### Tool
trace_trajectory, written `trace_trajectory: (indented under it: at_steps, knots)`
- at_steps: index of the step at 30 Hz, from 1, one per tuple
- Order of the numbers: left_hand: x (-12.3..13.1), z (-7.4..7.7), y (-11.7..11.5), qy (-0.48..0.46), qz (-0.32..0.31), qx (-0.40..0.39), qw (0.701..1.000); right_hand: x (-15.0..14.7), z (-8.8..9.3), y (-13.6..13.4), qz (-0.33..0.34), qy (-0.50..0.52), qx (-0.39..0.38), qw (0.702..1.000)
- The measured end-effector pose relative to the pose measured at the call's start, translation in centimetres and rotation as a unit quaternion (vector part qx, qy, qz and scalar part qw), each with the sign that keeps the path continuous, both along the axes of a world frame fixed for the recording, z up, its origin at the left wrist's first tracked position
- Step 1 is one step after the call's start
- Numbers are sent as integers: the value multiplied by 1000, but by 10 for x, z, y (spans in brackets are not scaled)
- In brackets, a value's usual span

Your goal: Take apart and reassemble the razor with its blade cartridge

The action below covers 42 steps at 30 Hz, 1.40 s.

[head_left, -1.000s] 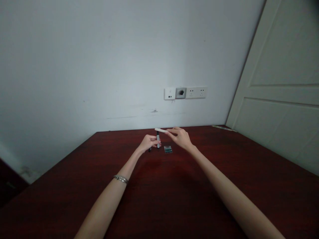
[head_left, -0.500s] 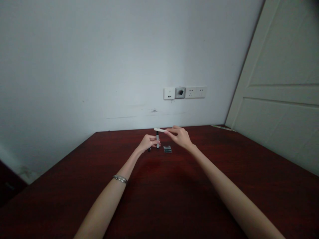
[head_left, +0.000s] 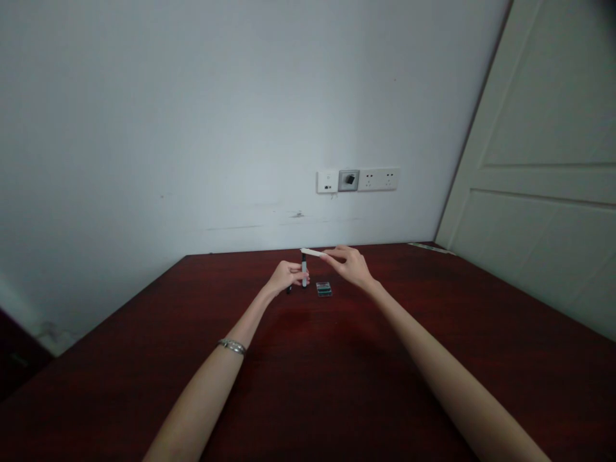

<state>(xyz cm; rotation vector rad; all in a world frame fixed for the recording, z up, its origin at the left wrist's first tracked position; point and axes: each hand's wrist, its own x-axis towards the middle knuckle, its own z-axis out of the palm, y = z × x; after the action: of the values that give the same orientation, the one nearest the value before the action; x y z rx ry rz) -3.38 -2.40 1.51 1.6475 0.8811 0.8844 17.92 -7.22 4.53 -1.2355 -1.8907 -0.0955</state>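
My left hand (head_left: 285,277) is closed around a grey-and-black marker pen (head_left: 304,273) and keeps it upright above the table. In the fingers of my right hand (head_left: 350,264) is a slim white bar (head_left: 312,253), held almost level. Its left end lies over the black top of the marker and seems to touch it. A small black piece (head_left: 289,289) shows just under my left hand; what it is I cannot make out. Between the hands, a little nearer, a small clear flat case (head_left: 324,289) with dark contents lies on the table.
The dark red wooden table (head_left: 308,385) reaches back to a pale wall (head_left: 216,128). Sockets and switch plates (head_left: 378,179) are set in the wall. A white panelled door (head_left: 543,179) stands at the right, with a thin strip (head_left: 428,248) near the table's back right corner.
The white bar has shifted slightly to the right across the marker's top. My left hand and the marker have hardly moved.
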Motion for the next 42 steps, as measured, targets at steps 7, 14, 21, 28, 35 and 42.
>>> trace_trajectory:
  at_steps: [7, 14, 21, 28, 35, 42]
  knots:
    - [-1, 4, -2, -12, -12, 1, 1000, 15, -4, 5, -26, 12, -6, 1000]
    - [0, -1, 2, 2, -10, 3, 1000, 6, 0, 2, -5, 23, -2, 1000]
    - [0, 2, 1, -10, -19, 5, 1000, 13, -2, 5, -13, 20, -7, 1000]
    - [2, -1, 2, 4, -6, 8, 1000, 10, 0, 3, -4, 19, -8, 1000]
    - [3, 1, 0, -8, -16, 12, 1000, 10, -4, 5, 8, 28, -12, 1000]
    - [0, -3, 5, 6, -10, 12, 1000, 19, -9, 9, -5, 61, -21, 998]
